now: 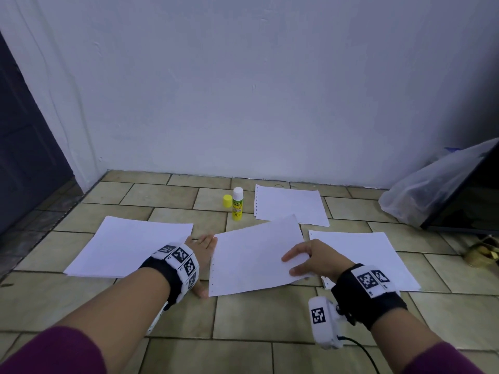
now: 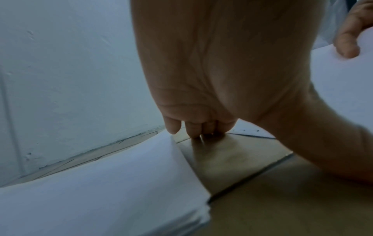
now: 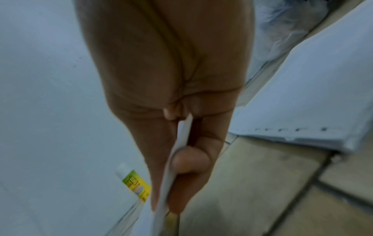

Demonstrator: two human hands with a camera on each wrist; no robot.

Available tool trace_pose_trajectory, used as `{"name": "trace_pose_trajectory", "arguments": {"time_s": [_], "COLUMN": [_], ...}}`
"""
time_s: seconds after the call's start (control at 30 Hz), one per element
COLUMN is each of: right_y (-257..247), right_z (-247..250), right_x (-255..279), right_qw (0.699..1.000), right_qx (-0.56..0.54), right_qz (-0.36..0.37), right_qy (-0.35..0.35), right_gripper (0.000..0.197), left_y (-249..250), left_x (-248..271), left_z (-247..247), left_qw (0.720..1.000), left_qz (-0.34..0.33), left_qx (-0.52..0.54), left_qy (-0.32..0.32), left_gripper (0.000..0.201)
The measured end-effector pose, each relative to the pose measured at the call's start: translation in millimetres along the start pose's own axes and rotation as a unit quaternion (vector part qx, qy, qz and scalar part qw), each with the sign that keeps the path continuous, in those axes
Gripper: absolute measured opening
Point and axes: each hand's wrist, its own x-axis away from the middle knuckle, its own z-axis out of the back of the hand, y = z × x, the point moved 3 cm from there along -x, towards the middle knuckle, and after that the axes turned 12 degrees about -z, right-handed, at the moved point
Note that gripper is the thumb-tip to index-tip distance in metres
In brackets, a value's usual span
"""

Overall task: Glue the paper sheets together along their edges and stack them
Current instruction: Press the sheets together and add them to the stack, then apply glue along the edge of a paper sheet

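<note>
One thin flat sheet (image 1: 253, 255) pinched by R hand (image 1: 316, 259).

Left hand (image 2: 212, 71) seen from the palm side, fingers (image 2: 192, 129) straight, tips touching the tiled floor (image 2: 232, 161). Just beside, at lower left, a paper stack (image 2: 105, 191) with layered edges. At upper right, a right-hand finger (image 2: 348, 43) on a white sheet (image 2: 343, 89). Behind, a pale wall (image 2: 70, 79).

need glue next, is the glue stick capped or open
Open: the glue stick stands upright with its white top bare, and its yellow cap sits beside it on the floor.
</note>
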Motion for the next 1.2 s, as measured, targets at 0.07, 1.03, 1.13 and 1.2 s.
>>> {"name": "trace_pose_trajectory", "arguments": {"time_s": [0.07, 1.03, 1.13, 1.2], "right_y": [1, -9, -3, 1], "right_z": [8, 100, 97, 96], "right_x": [2, -115, -127, -133], "right_qw": [1.000, 0.978, 0.981, 0.981], "right_qx": [0.026, -0.116, -0.042, 0.015], "right_qz": [-0.008, -0.006, -0.030, -0.046], "right_qy": [0.006, 0.171, 0.188, 0.190], "right_gripper": [0.022, 0.026, 0.032, 0.035], "left_y": [2, 23, 21, 25], "left_x": [2, 10, 7, 7], "left_z": [1, 37, 36, 38], "left_qw": [1.000, 0.982, 0.984, 0.986], "left_qz": [-0.005, 0.115, 0.105, 0.104], "left_qx": [-0.009, 0.145, 0.140, 0.131], "left_qy": [0.002, 0.031, 0.024, 0.008], "left_gripper": [0.138, 0.052, 0.050, 0.051]}}
